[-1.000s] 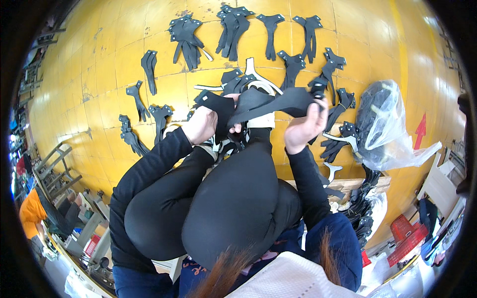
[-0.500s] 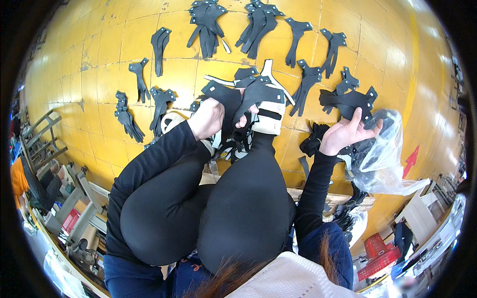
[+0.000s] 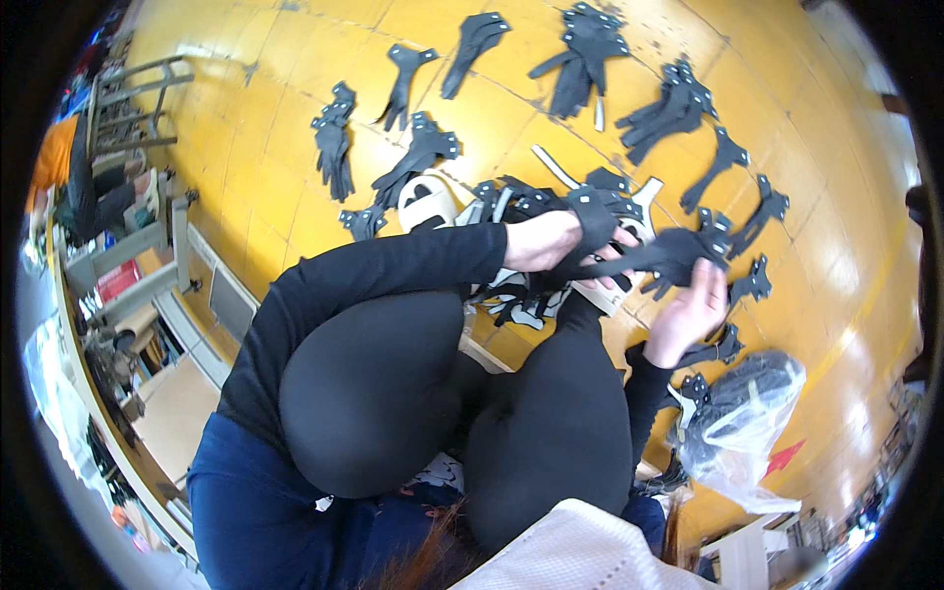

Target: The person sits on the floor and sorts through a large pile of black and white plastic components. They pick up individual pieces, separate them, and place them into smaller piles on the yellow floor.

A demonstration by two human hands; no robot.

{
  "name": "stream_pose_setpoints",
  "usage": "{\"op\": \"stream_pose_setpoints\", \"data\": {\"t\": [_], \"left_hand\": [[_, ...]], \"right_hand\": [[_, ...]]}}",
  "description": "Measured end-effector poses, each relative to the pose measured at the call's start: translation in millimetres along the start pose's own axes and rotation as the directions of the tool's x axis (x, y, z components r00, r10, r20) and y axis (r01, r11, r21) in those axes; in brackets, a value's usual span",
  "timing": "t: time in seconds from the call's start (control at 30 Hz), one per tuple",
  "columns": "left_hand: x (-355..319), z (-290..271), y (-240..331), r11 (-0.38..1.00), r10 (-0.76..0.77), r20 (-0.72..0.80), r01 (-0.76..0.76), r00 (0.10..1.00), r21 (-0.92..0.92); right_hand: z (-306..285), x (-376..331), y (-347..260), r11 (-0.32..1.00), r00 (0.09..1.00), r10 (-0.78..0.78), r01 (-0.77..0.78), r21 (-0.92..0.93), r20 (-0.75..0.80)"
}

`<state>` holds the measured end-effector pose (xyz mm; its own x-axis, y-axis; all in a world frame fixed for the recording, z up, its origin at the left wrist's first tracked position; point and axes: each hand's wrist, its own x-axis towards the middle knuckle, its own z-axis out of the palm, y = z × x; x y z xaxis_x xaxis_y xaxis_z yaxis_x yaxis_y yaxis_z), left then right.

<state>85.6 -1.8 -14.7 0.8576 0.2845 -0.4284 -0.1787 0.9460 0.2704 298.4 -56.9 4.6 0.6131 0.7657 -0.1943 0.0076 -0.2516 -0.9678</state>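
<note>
My left hand (image 3: pixel 556 241) grips one end of a flat black cut-out piece (image 3: pixel 649 258) with notched tabs, held just above my knees. My right hand (image 3: pixel 690 307) touches the other end of the same piece from below, fingers spread around it. Under both hands lies a white and black shoe (image 3: pixel 511 295) with more black pieces piled on it. A second white shoe (image 3: pixel 428 202) sits to the left of my left hand. My black-clad knees fill the middle of the view.
Several piles of black cut-out pieces (image 3: pixel 580 54) lie spread over the yellow tiled floor (image 3: pixel 275 128). A clear plastic bag (image 3: pixel 742 423) with dark pieces sits at my right. Grey metal shelving (image 3: pixel 128 246) stands at the left. A red arrow mark (image 3: pixel 787 457) is on the floor.
My right hand came back from the pile by the plastic bag with a black piece toward my left hand. Both hands now meet on it. The view has tilted.
</note>
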Motion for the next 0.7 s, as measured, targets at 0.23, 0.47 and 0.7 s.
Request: {"op": "stream_pose_setpoints", "data": {"t": [0.23, 0.47, 0.7], "left_hand": [[3, -33, -18, 0.991, 0.007, -0.178, 0.018, 0.984, 0.135], [16, -74, -48, 0.996, 0.030, -0.434, 0.011, 0.901, 0.093], [0, -81, -50, 0.970, 0.163, -0.430, -0.066, 0.888, 0.232]], "right_hand": [[-26, 42, -40, 0.919, 0.883, -0.240, 0.341, 0.198, -0.404], [-24, 39, -70, 0.870, 0.887, -0.381, 0.440, 0.223, -0.263], [16, 9, -99, 0.872, 0.887, -0.431, 0.457, 0.175, -0.167]]}}
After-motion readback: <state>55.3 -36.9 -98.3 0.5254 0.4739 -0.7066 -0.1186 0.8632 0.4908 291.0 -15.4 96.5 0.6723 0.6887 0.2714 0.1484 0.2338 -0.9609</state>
